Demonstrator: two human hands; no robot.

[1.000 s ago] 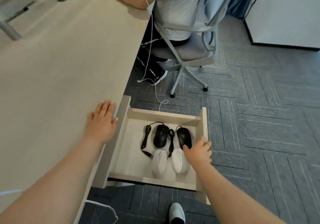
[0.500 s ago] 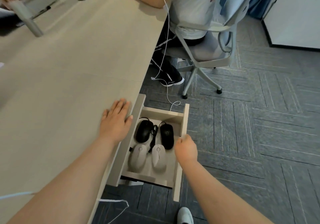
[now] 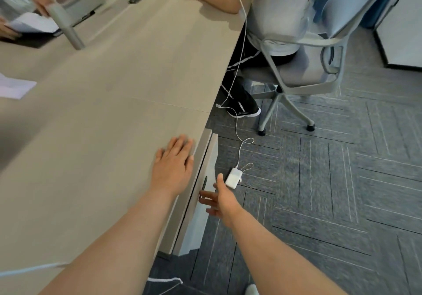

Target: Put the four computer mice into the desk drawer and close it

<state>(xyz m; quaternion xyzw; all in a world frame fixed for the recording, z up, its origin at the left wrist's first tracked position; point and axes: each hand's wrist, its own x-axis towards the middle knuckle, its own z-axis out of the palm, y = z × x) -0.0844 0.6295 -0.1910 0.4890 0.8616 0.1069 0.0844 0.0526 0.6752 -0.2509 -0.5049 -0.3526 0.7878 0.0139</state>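
Observation:
The desk drawer (image 3: 211, 157) is pushed in under the beige desk (image 3: 114, 103), with only its pale front panel and a thin dark gap showing. The mice are hidden inside. My right hand (image 3: 219, 200) rests against the drawer front, fingers spread and flat on the panel, holding nothing. My left hand (image 3: 173, 164) lies flat, palm down, on the desk top right at its edge above the drawer.
A person sits at the desk ahead on a grey swivel chair (image 3: 308, 71). A white cable runs down to a white power bank (image 3: 233, 178) on the grey carpet beside the drawer. Papers (image 3: 13, 87) lie at the far left, near a desk post (image 3: 66, 27).
The drawer slid from wide open to nearly flush with the desk, pushed by my right hand. The mice went out of sight. My left hand stayed on the desk edge.

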